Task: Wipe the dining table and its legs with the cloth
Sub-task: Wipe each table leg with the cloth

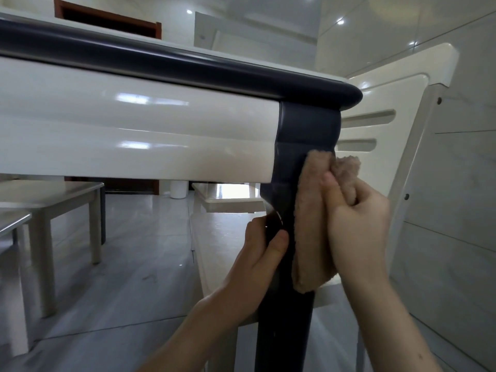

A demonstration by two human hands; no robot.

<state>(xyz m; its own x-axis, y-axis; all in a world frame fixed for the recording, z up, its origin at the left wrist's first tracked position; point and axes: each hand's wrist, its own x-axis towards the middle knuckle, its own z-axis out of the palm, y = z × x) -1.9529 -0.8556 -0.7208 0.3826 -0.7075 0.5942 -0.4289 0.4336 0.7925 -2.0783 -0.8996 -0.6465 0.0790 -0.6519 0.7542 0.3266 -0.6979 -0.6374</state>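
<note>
The dining table fills the upper left, seen from low down: a dark rounded top edge over a glossy white apron. Its dark navy corner leg runs down the middle. My right hand presses a fluffy tan cloth against the leg's right side, just below the corner block. My left hand grips the same leg from the left, thumb across its front.
A white slatted chair stands close behind the leg on the right. White stools or benches stand under the table at the left. Glossy grey floor tiles lie below. A white bin sits far back.
</note>
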